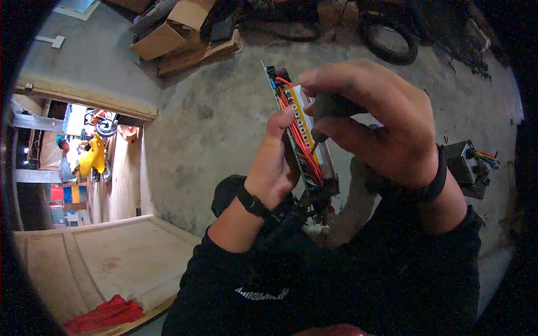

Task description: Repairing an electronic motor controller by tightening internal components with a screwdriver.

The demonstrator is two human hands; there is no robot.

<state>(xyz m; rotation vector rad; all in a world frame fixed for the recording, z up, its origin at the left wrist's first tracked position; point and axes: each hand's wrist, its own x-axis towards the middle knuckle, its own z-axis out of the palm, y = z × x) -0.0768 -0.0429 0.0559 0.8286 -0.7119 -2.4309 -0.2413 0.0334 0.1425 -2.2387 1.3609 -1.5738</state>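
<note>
My left hand (272, 162) grips a long electronic board (297, 134) from its left side, thumb along the edge. Bundled red and dark wires run lengthwise on the board, beside a yellow-edged row of terminals. My right hand (375, 117) is closed on a dark screwdriver handle (336, 106) over the board; its shaft points down at the lower part of the terminal row. The board's lower end sits among dark parts between my forearms, partly in shadow.
A metal box (462, 162) with coloured wires lies on the floor at right. Cardboard boxes (159, 36) and a tyre (386, 39) are along the back. A wooden panel (112, 252) with red cloth (106, 316) is lower left, below a doorway showing a yellow scooter (92, 157).
</note>
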